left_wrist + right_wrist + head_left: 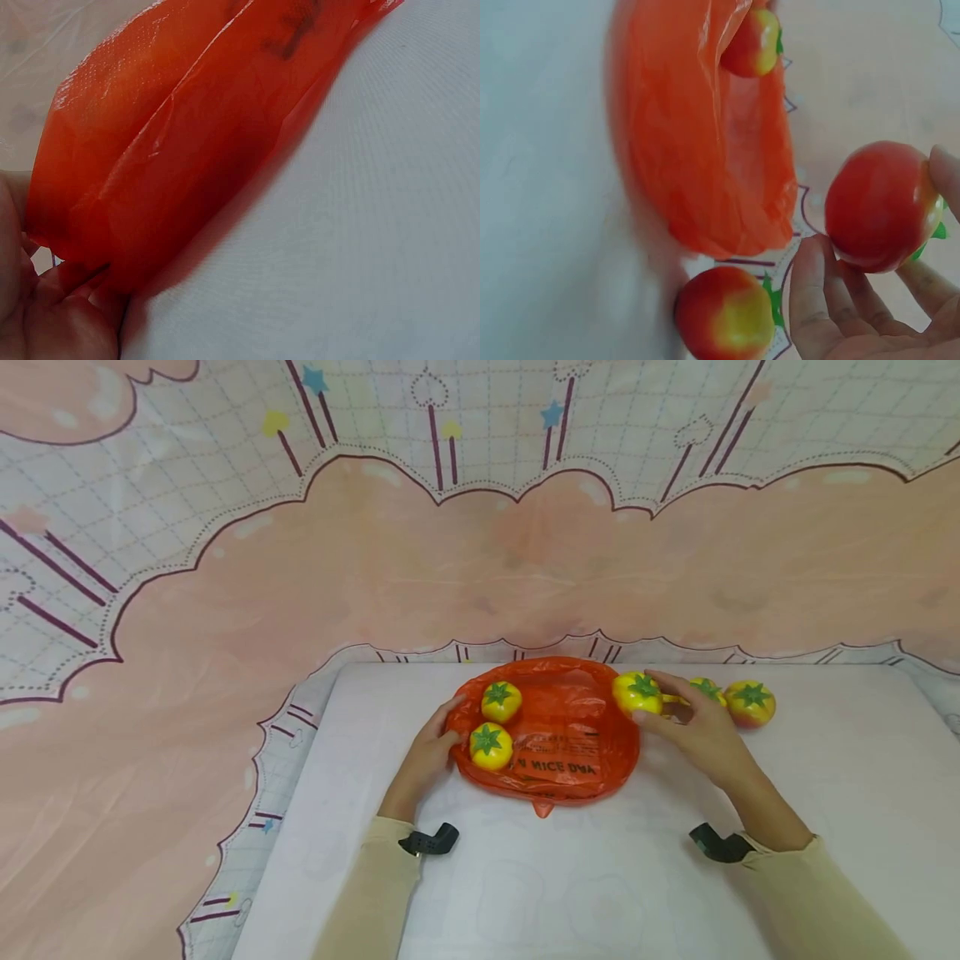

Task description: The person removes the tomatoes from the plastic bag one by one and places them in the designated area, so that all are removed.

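Note:
A red plastic bag lies with its mouth spread wide on the white table. Inside its left part sit two glossy imitation tomatoes, the back tomato and the front tomato, each with a green star-shaped top. My left hand grips the bag's left edge; the left wrist view shows the red film between thumb and fingers. Over the bag's right rim, my right hand holds another tomato between thumb and fingers. In the right wrist view this held tomato is raised off the table.
Right of the bag, behind my right hand, a partly hidden tomato sits beside another tomato. The white table ends at the back against a patterned cloth. Dark bands with camera mounts circle both wrists.

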Motion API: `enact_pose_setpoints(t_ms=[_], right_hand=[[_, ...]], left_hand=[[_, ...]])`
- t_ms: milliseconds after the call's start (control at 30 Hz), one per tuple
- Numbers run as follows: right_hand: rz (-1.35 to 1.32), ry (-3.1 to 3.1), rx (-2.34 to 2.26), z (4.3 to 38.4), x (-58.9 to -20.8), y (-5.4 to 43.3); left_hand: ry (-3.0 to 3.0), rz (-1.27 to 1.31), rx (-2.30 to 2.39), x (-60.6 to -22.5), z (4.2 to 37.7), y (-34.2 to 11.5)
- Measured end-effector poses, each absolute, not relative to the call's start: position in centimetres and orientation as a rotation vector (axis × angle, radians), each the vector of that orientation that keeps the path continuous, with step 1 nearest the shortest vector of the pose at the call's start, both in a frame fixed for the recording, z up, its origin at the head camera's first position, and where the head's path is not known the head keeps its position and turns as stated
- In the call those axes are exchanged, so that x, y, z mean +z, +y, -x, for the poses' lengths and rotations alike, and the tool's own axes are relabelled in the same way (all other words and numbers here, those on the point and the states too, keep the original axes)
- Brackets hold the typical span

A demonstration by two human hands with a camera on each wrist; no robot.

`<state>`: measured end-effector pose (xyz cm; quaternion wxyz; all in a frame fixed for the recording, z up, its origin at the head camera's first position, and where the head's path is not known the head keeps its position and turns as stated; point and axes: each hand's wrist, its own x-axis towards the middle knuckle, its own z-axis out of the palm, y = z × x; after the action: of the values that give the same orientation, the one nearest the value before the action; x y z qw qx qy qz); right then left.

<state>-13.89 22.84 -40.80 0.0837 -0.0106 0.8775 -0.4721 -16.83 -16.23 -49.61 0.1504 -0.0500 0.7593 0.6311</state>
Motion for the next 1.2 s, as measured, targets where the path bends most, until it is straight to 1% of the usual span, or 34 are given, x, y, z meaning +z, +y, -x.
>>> enact_pose_setpoints(t_ms=[733,1200], right_hand=[[0.014,2.702,-1.317,12.5,-42.5,27.4],[0.073,2.712,-1.245,12.0,-43.8,28.8]], left_hand=[[2.163,0.137,1.824,-49.8,16.9,-16.3],[2.163,0.141,1.832,-49.7,16.7,-16.3]])
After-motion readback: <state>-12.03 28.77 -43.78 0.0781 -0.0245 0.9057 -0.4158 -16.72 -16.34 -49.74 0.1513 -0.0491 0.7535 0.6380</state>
